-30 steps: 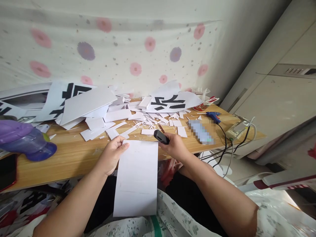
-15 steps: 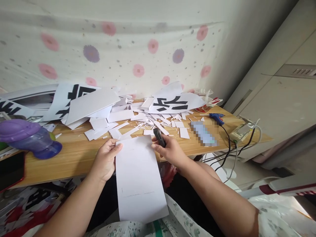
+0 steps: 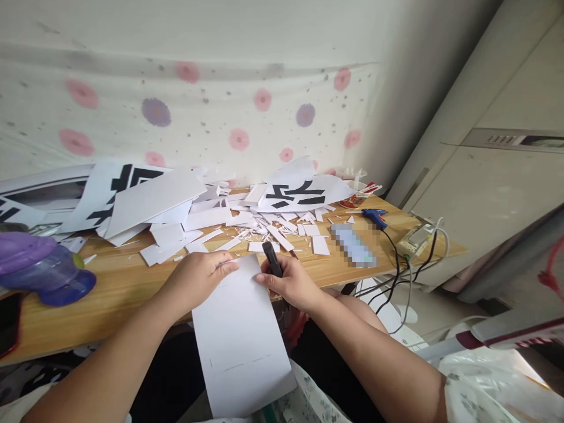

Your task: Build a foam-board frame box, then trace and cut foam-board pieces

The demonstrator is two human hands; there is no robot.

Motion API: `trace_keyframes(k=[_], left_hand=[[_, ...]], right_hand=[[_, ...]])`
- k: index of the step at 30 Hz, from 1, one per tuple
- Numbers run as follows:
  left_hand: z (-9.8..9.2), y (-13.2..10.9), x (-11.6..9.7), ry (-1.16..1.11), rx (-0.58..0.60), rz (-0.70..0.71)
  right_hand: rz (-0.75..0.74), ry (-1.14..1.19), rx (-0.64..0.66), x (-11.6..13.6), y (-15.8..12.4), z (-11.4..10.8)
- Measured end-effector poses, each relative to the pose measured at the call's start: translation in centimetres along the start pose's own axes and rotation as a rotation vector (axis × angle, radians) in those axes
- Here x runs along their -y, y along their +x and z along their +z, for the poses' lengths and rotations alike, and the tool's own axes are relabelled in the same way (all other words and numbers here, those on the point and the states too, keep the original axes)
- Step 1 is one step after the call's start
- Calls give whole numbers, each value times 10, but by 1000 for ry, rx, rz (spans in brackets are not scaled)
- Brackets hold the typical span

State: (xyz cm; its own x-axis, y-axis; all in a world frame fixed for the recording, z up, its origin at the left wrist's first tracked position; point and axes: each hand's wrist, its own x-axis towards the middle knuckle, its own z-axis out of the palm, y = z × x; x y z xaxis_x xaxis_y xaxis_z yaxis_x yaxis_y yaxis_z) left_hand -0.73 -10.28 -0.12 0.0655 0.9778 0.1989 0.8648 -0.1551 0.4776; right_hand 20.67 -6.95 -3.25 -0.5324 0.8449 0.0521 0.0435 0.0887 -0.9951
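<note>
A white rectangular board (image 3: 238,335) with thin pencil lines slants from the table edge down to my lap. My left hand (image 3: 200,276) grips its top edge, thumb on the face and fingers behind. In my right hand (image 3: 293,285) is a black utility knife (image 3: 272,258), its dark handle pointing up and away; the blade cannot be made out. The right thumb lies close to the board's right edge. Just beyond both hands, white offcuts (image 3: 282,238) and slivers are scattered over the wooden table (image 3: 132,294).
White sheets with black characters (image 3: 299,194) lie at the back. A blue glue gun (image 3: 375,217) and a power strip (image 3: 414,241) with cables are on the right. On the left stand a purple-lidded bottle (image 3: 48,267) and a dark phone (image 3: 9,323). A blurred-out rectangle (image 3: 353,244) lies near the glue gun.
My left hand has slid rightward along the board's top edge, closer to my right hand. The board has tilted slightly, and the camera view has shifted. The knife stays in my right hand.
</note>
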Motion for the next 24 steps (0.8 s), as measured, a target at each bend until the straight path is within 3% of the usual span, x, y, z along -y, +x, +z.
trace_keyframes(k=[4,9,12,16,19,21,24], left_hand=[[-27,6,2,46,-194,-99],[-66,21,-18,362,-334,-155],[-66,32,-32,484,-291,-168],[-57,39,-39,516,-219,-162],[-59,41,-39,522,-260,-141],[-63,44,-39,522,-305,-99],[-63,48,-39,479,-321,-52]], right_hand=[[-255,-116,-103,13,-10,-18],[-484,-403,-395,19,-23,-42],[-493,-487,-475,10,-24,-43],[-506,-515,-462,1,-21,-37],[-686,-551,-500,-1,-20,-35],[-833,-539,-572,0,-20,-34],[-937,-535,-703,7,-22,-32]])
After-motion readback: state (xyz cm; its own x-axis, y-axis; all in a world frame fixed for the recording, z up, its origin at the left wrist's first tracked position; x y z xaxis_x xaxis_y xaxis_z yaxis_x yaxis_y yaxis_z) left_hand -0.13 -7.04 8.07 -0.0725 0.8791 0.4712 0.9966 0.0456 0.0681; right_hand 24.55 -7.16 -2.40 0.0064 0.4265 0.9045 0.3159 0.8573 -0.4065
